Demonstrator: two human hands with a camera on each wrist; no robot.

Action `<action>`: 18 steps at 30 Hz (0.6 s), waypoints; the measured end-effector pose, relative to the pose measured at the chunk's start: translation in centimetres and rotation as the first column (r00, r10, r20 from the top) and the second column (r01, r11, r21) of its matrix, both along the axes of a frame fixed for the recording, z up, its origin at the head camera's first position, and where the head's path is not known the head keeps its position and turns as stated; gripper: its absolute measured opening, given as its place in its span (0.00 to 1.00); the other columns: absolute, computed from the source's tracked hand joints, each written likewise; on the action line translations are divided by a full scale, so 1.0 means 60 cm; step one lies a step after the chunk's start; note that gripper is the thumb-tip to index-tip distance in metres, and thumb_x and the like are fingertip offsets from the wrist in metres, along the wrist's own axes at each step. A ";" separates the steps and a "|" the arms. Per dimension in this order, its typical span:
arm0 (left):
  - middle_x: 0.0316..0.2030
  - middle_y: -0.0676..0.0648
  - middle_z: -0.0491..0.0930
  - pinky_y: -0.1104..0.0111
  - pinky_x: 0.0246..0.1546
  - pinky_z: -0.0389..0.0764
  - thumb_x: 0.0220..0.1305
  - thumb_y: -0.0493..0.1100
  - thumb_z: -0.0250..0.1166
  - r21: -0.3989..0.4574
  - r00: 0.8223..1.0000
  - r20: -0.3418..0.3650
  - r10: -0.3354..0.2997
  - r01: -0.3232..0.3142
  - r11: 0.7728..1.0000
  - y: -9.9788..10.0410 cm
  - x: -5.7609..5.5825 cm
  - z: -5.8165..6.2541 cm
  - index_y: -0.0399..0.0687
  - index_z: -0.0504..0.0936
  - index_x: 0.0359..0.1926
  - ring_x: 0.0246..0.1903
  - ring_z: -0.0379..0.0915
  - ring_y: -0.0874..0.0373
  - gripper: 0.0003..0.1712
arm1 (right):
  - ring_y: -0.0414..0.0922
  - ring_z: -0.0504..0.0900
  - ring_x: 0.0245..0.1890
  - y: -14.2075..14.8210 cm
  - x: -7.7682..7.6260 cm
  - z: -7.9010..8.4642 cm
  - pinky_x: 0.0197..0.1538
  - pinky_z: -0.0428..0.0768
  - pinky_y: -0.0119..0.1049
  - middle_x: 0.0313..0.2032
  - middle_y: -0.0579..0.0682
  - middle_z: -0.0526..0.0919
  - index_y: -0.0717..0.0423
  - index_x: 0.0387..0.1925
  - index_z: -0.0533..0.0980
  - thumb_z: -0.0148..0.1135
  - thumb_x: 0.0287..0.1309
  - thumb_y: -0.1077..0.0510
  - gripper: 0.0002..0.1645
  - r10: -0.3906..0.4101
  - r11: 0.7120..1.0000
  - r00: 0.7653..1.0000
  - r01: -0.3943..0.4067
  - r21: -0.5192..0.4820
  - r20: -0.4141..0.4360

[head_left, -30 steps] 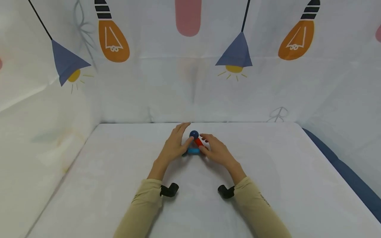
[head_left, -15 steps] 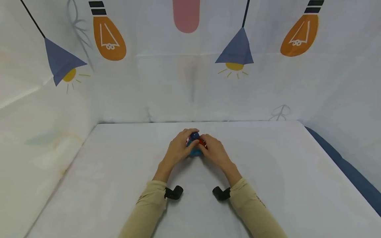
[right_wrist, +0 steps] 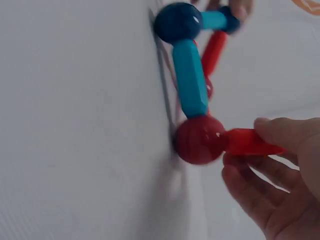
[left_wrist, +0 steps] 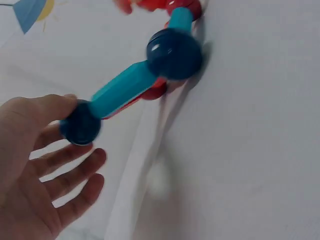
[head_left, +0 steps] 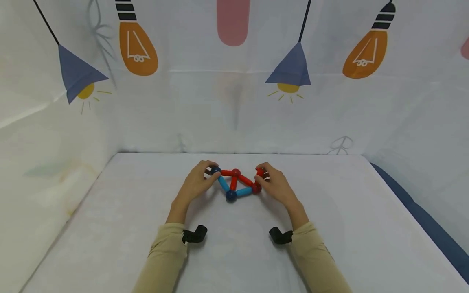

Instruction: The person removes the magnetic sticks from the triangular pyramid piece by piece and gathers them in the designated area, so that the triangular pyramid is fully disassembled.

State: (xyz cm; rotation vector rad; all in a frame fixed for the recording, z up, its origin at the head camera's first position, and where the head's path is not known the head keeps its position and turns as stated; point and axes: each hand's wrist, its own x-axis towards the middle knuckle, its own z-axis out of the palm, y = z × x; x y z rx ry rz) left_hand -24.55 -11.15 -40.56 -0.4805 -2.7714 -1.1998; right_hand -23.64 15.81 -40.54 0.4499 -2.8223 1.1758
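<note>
A structure of magnetic rods and balls lies in front of me, forming two triangles side by side. A dark blue ball (head_left: 231, 196) is at its near corner and a red ball (head_left: 236, 173) at the far one. Two light blue rods (head_left: 244, 191) and several red rods link the balls. My left hand (head_left: 196, 181) pinches the left corner's dark blue ball (left_wrist: 80, 123) between thumb and fingers. My right hand (head_left: 275, 185) pinches a red rod (right_wrist: 250, 141) that sticks up from the right corner's red ball (right_wrist: 200, 140).
The white table (head_left: 234, 252) runs back to a white cloth wall (head_left: 205, 110) printed with lamps and bulbs. Black wrist mounts (head_left: 196, 234) jut inward from both sleeves. Dark blue fabric (head_left: 410, 195) shows beyond the table's right edge.
Both hands were close together around the bunched pieces. They have since moved apart, the left hand farther, and the rods and balls between them are spread out as two triangles.
</note>
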 end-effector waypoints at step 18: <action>0.46 0.41 0.79 0.64 0.38 0.78 0.67 0.47 0.58 -0.099 0.950 0.280 -0.140 0.174 0.980 -0.034 -0.002 -0.006 0.43 0.75 0.52 0.44 0.75 0.49 0.17 | 0.50 0.76 0.49 0.048 0.001 0.009 0.55 0.74 0.49 0.44 0.51 0.80 0.54 0.42 0.75 0.56 0.63 0.55 0.09 0.075 0.990 0.993 -0.085 0.116 0.087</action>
